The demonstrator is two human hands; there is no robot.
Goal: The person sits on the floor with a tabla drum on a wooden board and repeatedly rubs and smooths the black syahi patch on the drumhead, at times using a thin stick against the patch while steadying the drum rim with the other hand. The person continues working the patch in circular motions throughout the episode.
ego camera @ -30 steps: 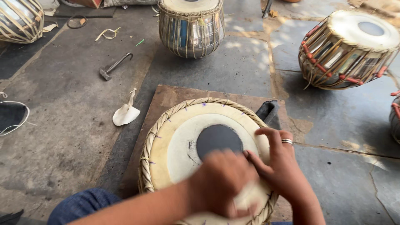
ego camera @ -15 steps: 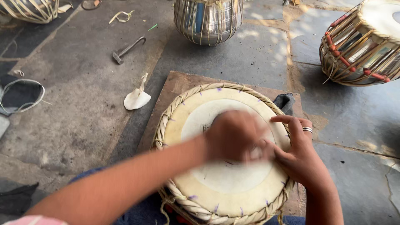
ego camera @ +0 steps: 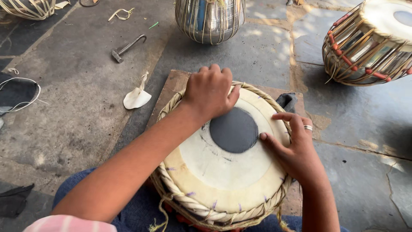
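A drum (ego camera: 223, 172) with a pale skin, a black round patch (ego camera: 234, 129) and a braided rim sits between my knees on a wooden board (ego camera: 171, 86). My left hand (ego camera: 210, 90) presses on the far edge of the skin, just beyond the black patch, with its fingers curled shut. Whatever lies under that palm is hidden. My right hand (ego camera: 294, 146), with a ring on one finger, lies flat on the right side of the skin, fingers apart and thumb touching the patch's edge.
A shiny metal drum shell (ego camera: 210, 19) stands ahead, and a strapped drum (ego camera: 369, 43) lies at the right. On the stone floor to the left are a small hammer (ego camera: 126, 47), a white scrap (ego camera: 137, 98) and a dark hoop-edged piece (ego camera: 17, 92). A dark cloth (ego camera: 286, 101) pokes out by the drum.
My left hand has slid from the near side of the skin, over the middle, to the far edge, uncovering the black patch. My right hand has stayed on the right rim.
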